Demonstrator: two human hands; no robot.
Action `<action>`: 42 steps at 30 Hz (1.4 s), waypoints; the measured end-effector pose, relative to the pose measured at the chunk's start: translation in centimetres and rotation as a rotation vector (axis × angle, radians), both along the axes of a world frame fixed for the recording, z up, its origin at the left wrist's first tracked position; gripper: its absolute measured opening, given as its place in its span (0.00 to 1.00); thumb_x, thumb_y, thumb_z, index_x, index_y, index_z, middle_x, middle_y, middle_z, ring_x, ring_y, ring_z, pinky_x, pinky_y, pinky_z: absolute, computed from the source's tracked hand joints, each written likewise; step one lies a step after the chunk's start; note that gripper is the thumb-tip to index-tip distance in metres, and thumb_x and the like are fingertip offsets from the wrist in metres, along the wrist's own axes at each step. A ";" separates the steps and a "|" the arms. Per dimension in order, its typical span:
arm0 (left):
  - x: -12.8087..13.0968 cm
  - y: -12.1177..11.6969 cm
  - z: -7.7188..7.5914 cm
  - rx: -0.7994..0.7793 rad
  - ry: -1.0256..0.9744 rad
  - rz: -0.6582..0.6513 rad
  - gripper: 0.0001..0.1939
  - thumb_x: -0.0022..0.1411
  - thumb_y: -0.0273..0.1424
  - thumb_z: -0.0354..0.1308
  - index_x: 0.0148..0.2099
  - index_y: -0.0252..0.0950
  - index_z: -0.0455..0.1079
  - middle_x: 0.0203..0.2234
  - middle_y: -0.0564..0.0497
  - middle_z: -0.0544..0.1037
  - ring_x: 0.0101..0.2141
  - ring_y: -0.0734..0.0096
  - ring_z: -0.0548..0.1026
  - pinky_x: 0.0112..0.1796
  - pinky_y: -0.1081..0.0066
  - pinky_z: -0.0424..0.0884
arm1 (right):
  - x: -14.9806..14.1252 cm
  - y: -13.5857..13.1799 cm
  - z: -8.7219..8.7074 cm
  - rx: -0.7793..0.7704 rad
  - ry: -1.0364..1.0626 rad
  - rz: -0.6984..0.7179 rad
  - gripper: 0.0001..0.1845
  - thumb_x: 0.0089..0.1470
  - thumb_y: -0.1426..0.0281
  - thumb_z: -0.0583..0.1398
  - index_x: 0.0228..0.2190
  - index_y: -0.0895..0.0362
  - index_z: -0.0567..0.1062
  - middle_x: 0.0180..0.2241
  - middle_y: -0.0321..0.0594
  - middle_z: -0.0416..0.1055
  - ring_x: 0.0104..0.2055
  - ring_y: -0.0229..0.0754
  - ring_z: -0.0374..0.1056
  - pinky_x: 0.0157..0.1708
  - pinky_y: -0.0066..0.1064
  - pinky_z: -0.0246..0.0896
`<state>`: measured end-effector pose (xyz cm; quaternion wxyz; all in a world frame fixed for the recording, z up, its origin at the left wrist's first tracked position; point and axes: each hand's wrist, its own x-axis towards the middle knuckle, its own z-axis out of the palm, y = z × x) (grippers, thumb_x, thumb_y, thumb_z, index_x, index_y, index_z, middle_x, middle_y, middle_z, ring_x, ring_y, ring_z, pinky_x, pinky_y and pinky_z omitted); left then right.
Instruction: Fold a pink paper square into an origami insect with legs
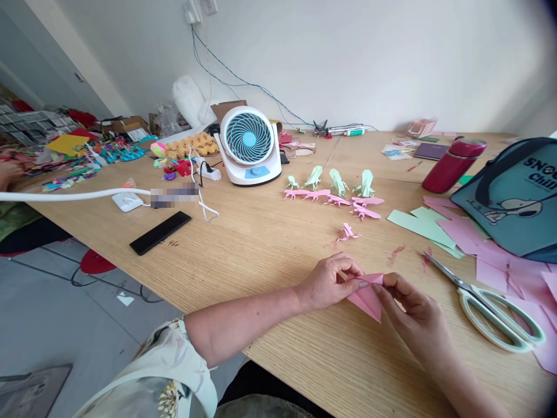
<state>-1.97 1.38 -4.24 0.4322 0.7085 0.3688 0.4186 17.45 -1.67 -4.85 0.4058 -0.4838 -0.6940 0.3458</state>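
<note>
Between my two hands is a folded sheet of pink paper (368,304), its pointed end hanging toward the table edge. My left hand (333,281) pinches its upper left side between thumb and fingers. At the upper right corner, my right hand (407,305) grips the same paper with thumb and forefinger. Just beyond them stands a small folded pink paper figure (347,232). Farther back, several more pink paper figures (337,200) lie in a row, with green paper figures (337,182) behind them.
Scissors (483,307) lie right of my hands, beside pink sheets (496,264) and green sheets (420,227). A red flask (452,165) and a blue bag (517,200) stand behind. A white fan (250,145), a black phone-like slab (160,232) and cables occupy the left. Someone's hand (9,169) shows far left.
</note>
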 end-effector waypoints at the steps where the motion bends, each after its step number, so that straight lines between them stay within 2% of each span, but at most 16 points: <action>1: 0.0 -0.1 0.1 -0.023 -0.010 -0.008 0.12 0.62 0.36 0.63 0.35 0.31 0.72 0.32 0.51 0.73 0.31 0.77 0.70 0.31 0.78 0.66 | -0.1 0.0 0.0 0.009 -0.007 -0.003 0.11 0.61 0.61 0.59 0.39 0.54 0.75 0.29 0.36 0.70 0.31 0.39 0.64 0.30 0.28 0.59; 7: 0.2 -0.5 0.4 -0.190 -0.040 -0.059 0.17 0.61 0.43 0.63 0.35 0.31 0.70 0.24 0.56 0.69 0.22 0.83 0.64 0.24 0.79 0.60 | -0.3 -0.1 0.4 0.051 -0.034 -0.037 0.09 0.60 0.61 0.60 0.33 0.54 0.74 0.27 0.36 0.70 0.29 0.39 0.65 0.29 0.28 0.59; 14: 0.1 0.0 -0.5 -0.234 -0.064 -0.109 0.19 0.61 0.44 0.62 0.35 0.31 0.70 0.23 0.55 0.69 0.22 0.81 0.65 0.23 0.79 0.60 | -0.2 -0.2 0.6 0.052 -0.055 -0.039 0.12 0.58 0.60 0.60 0.27 0.54 0.71 0.24 0.35 0.69 0.26 0.37 0.62 0.26 0.27 0.57; 20: 0.1 -0.1 0.0 -0.236 -0.075 -0.076 0.17 0.62 0.42 0.62 0.34 0.30 0.71 0.24 0.54 0.70 0.21 0.82 0.65 0.24 0.79 0.61 | -0.3 0.0 0.0 -0.093 0.043 -0.079 0.13 0.58 0.58 0.62 0.29 0.54 0.72 0.23 0.34 0.67 0.24 0.36 0.59 0.23 0.26 0.54; 25: 0.0 0.2 0.2 -0.189 -0.049 -0.004 0.14 0.63 0.38 0.60 0.33 0.31 0.70 0.25 0.54 0.72 0.25 0.80 0.67 0.28 0.79 0.63 | -0.5 0.4 0.6 -0.212 0.262 -0.013 0.16 0.60 0.55 0.59 0.33 0.55 0.75 0.28 0.39 0.74 0.29 0.39 0.66 0.29 0.26 0.61; 29: 0.0 0.4 0.1 -0.170 -0.090 0.004 0.13 0.63 0.37 0.60 0.33 0.31 0.69 0.26 0.54 0.72 0.27 0.78 0.68 0.30 0.78 0.65 | -0.6 0.5 1.1 -0.244 0.351 -0.015 0.17 0.57 0.54 0.62 0.32 0.55 0.76 0.28 0.39 0.74 0.31 0.39 0.68 0.32 0.27 0.64; 35: 0.0 0.3 -0.1 -0.176 -0.098 0.008 0.14 0.63 0.39 0.60 0.33 0.31 0.70 0.27 0.53 0.73 0.27 0.78 0.69 0.30 0.77 0.65 | -0.8 0.4 1.3 -0.274 0.415 0.011 0.16 0.57 0.54 0.62 0.32 0.55 0.77 0.28 0.38 0.75 0.29 0.37 0.67 0.31 0.26 0.64; 39: 0.0 0.6 0.1 -0.233 -0.149 -0.004 0.16 0.60 0.41 0.63 0.33 0.31 0.71 0.26 0.54 0.73 0.26 0.79 0.68 0.29 0.77 0.63 | -0.8 0.6 1.5 -0.233 0.419 0.048 0.16 0.57 0.55 0.63 0.32 0.55 0.78 0.28 0.37 0.74 0.30 0.37 0.67 0.32 0.26 0.65; 42: -0.2 1.0 0.2 -0.326 -0.257 -0.073 0.18 0.56 0.43 0.67 0.33 0.30 0.73 0.26 0.53 0.74 0.28 0.77 0.69 0.31 0.76 0.63 | -0.6 0.7 1.5 -0.210 0.392 0.061 0.15 0.57 0.55 0.63 0.33 0.55 0.78 0.28 0.37 0.74 0.30 0.37 0.68 0.33 0.27 0.65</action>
